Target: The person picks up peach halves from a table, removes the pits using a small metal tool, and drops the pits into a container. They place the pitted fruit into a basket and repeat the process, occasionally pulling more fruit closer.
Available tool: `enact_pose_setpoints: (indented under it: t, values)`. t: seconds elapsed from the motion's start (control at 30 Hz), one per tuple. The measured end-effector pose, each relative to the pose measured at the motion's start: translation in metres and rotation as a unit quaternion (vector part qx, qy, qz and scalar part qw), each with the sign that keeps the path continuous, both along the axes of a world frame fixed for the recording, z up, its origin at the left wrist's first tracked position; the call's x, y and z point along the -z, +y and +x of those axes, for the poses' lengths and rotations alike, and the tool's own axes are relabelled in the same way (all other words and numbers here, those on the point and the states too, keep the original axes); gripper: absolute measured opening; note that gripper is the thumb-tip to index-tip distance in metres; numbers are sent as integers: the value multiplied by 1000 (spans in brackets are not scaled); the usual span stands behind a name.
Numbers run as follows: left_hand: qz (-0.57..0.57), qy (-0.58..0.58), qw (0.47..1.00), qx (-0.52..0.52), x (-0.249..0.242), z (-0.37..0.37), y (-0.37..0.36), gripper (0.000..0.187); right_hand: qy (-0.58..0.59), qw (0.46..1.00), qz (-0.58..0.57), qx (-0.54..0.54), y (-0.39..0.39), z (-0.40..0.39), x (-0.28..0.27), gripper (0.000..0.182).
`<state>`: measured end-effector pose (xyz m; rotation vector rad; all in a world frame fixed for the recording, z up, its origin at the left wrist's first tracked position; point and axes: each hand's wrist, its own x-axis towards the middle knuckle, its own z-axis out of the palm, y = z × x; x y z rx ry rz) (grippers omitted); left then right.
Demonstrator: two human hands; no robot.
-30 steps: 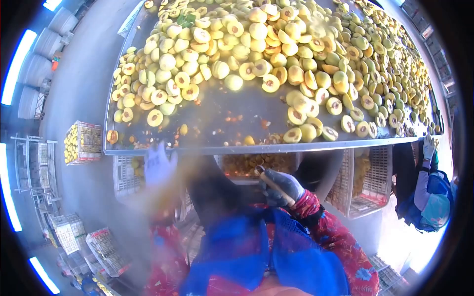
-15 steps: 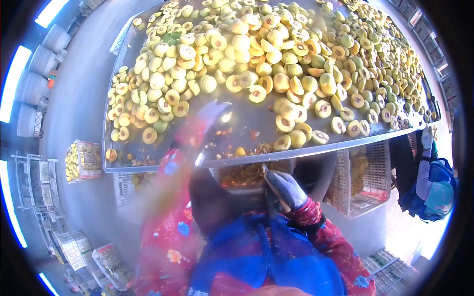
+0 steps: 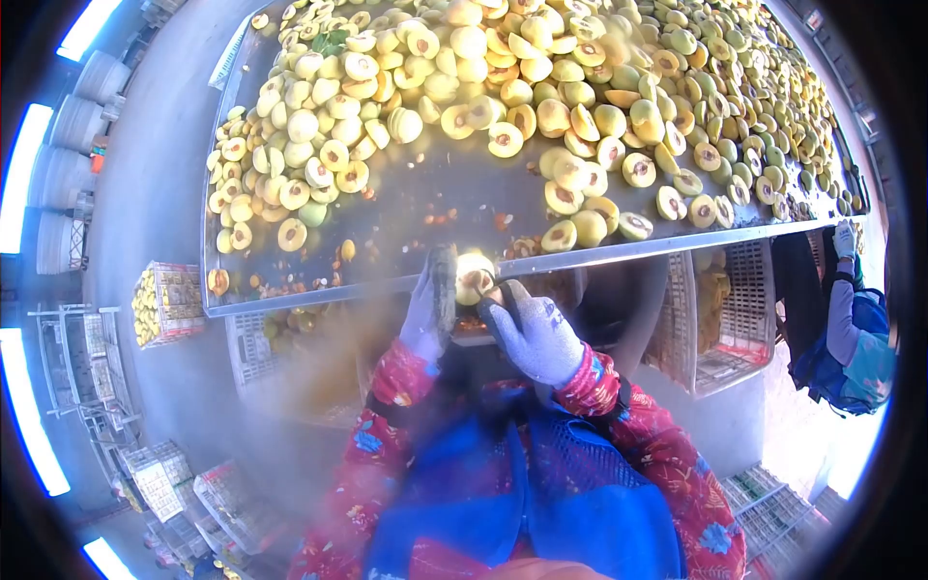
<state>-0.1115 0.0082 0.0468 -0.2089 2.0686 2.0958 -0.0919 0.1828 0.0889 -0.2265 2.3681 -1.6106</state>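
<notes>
My left hand [image 3: 432, 304], in a pale glove with dark fingers, is closed around a cut peach half [image 3: 475, 276] just off the front edge of the table. The half's cut face, with a brown centre, turns toward me. My right hand [image 3: 537, 333], gloved the same way, is closed with its fingertips at the fruit's lower right side. A small hand tool with a pointed tip showed in that hand earlier; now the glove mostly hides it. Beyond both hands, halved yellow-green peaches [image 3: 504, 140] are heaped on the metal table [image 3: 416, 203].
Small pit scraps [image 3: 435, 219] lie near the table's raised front edge [image 3: 628, 249]. Under the table at right stands a plastic crate [image 3: 720, 319]; another crate of fruit [image 3: 174, 303] is on the floor at left. A co-worker [image 3: 855, 333] stands at the table's right end.
My left hand has come back from the fruit on the table with a peach half in it. My right hand has risen slightly to meet it.
</notes>
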Motion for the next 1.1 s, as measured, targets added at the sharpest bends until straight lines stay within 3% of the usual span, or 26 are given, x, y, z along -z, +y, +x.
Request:
enact_pose_setpoints:
  t: [0.1,0.13,0.17,0.2,0.3,0.33,0.43,0.5,0.6,0.63,0.67,0.7,0.73,0.8,0.9,0.97,1.03,1.07,1.1]
  values:
    - [-144,151,969,132,-22,-3,-4,46,-10,998,-67,-1,6,4,6,29]
    - [-12,49,993,102,-27,-1,-2,44,-25,994,-101,-12,11,3,8,29]
    - [119,-49,991,46,-32,1,0,43,-158,973,-167,1,14,3,5,31]
    - [157,-73,985,18,-28,3,-4,39,-284,932,-221,36,17,1,-2,33]
    - [181,-70,978,-72,-2,8,-12,33,-336,880,-336,32,24,7,0,40]
    - [183,-70,975,-107,5,9,-12,33,-329,904,-274,11,27,8,2,47]
    - [118,-34,984,-132,5,9,-9,28,-122,981,-150,-10,23,19,6,51]
    - [84,-5,991,-107,4,11,-11,28,-82,992,-93,-5,21,19,2,39]
    - [176,-92,973,-116,-10,20,-10,32,30,998,-32,-47,21,21,12,27]
    - [5,28,998,-56,-9,21,-10,34,55,997,-16,-48,18,23,17,25]
    - [-167,146,975,6,-5,23,-12,36,80,996,1,-50,15,24,20,24]
    - [-330,256,906,69,0,24,-13,38,119,991,33,-46,12,25,18,25]
    - [-240,138,959,61,7,27,-13,45,157,985,65,-42,10,25,15,25]
    - [-234,169,953,92,-15,33,-7,41,195,974,108,-38,7,26,11,26]
    - [-120,137,981,61,-9,40,0,38,191,973,126,-37,4,26,7,25]
    - [-175,183,967,39,8,43,-4,37,177,977,117,-30,3,26,5,25]
    - [-385,312,868,42,16,45,-7,38,177,978,111,-26,1,28,6,24]
    - [-227,216,950,-7,16,45,-3,40,178,978,108,-24,0,29,6,24]
    - [-60,111,990,-55,16,46,4,42,177,977,116,-25,-1,30,7,24]
